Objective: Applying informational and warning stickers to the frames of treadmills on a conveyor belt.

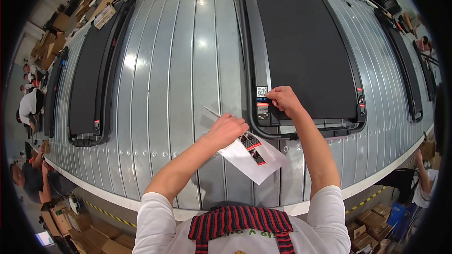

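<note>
in the head view, the left hand (pixel 228 129) is closed around the upper edge of a white sheet (pixel 256 171), its fingers bunched narrowly. the sheet tilts toward the person and bears black labels (pixel 257 156) with red bands. a slim, pale, pointed piece (pixel 212 111) juts out beyond the same hand; its kind cannot be told.

the right hand (pixel 285 99) has its thumb and forefinger drawn together at the right edge of a code label (pixel 262 92), which lies on the near left corner of a flat black machine (pixel 306 47). whether the fingers grip the label or only touch it cannot be told. just below it is a warning label (pixel 262 111) with a red band; another label (pixel 361 101) is on the machine's right rail.

the machine lies on a grey metal surface (pixel 179 89), between a left machine (pixel 87 75) and a right machine (pixel 400 61), both black. cardboard boxes (pixel 89 228) stand at the lower left.
</note>
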Demonstrator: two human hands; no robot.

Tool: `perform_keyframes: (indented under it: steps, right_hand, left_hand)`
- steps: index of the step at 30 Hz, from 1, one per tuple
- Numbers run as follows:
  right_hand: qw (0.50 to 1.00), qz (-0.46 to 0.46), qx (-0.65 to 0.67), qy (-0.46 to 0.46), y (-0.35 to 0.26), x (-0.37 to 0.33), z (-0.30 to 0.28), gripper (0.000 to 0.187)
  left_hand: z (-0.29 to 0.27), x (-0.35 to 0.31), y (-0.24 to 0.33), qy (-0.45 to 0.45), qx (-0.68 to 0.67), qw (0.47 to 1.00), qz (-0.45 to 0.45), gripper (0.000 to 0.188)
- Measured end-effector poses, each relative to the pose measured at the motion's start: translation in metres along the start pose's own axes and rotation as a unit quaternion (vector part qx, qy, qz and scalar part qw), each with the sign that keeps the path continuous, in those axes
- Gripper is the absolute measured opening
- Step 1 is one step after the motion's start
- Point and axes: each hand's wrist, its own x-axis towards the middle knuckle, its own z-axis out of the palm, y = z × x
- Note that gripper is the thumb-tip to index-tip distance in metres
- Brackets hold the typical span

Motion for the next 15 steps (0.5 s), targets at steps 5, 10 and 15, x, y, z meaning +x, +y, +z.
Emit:
perform_keyframes:
  steps: [5, 10, 15]
  right_hand:
    - [1.0, 0.001, -0.01, 0.004, -0.004, -0.003, 0.003, 0.011]
    - [0.999, -0.01, -0.028, 0.022, -0.006, -0.005, 0.005, 0.011]
    - [0.999, -0.017, -0.024, 0.03, -0.005, -0.005, 0.007, 0.011]
  left_hand:
    - [-0.002, 0.005, -0.002, 0.028, 0.003, 1.0, 0.008, 0.004]
    - [-0.005, 0.01, -0.007, 0.03, 0.024, 0.999, 0.012, 0.003]
    - [-0.004, 0.015, -0.01, 0.064, 0.013, 0.998, 0.008, 0.002]
